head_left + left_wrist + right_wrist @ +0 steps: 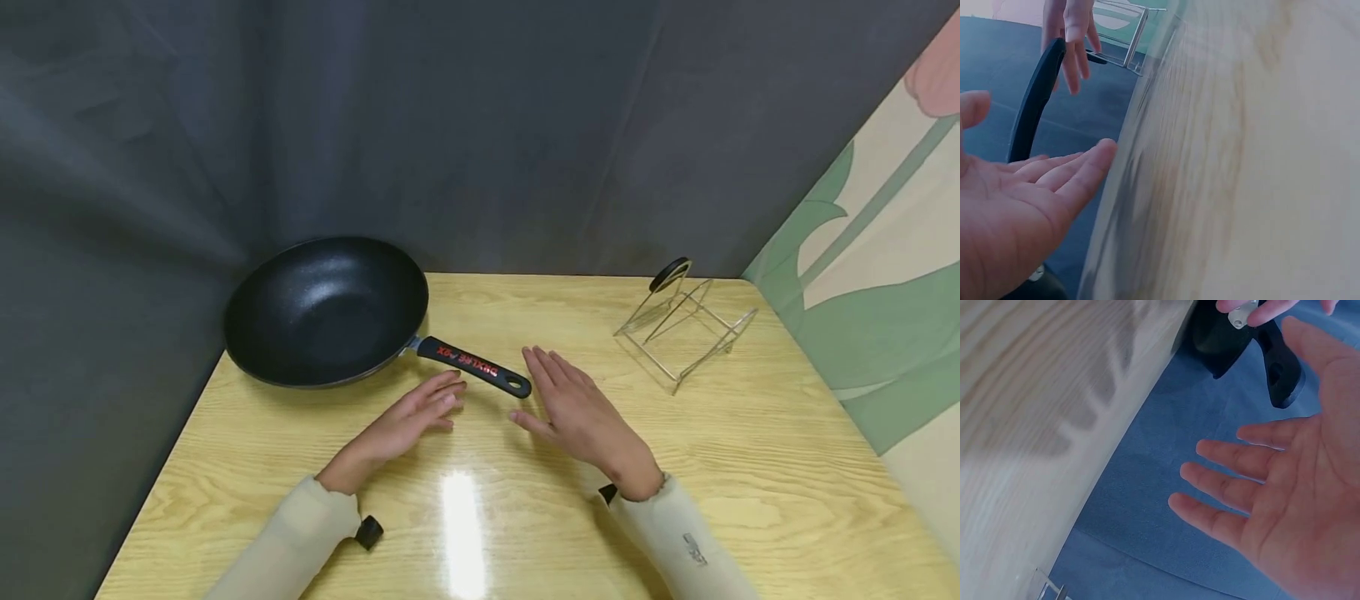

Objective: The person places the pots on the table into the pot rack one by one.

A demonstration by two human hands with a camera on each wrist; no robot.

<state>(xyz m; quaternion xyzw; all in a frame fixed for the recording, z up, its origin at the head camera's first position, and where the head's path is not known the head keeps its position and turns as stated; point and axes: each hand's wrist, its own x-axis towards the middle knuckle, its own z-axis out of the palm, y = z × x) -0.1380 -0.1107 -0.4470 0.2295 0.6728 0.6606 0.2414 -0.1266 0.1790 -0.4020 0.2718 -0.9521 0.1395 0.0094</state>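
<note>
"Status?"
"My left hand (411,421) and right hand (585,417) are apart, fingers extended, gripping nothing, near the handle (474,364)."
"Pan (326,312)?"
"Tabletop (750,467), far left; handle angled toward my hands, presumably for access. Wire rack (703,307): right."

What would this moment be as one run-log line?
pan: table's left side, handle pointing right | wire rack: table's right side | left hand: empty, near handle | right hand: empty, near handle's end
</note>
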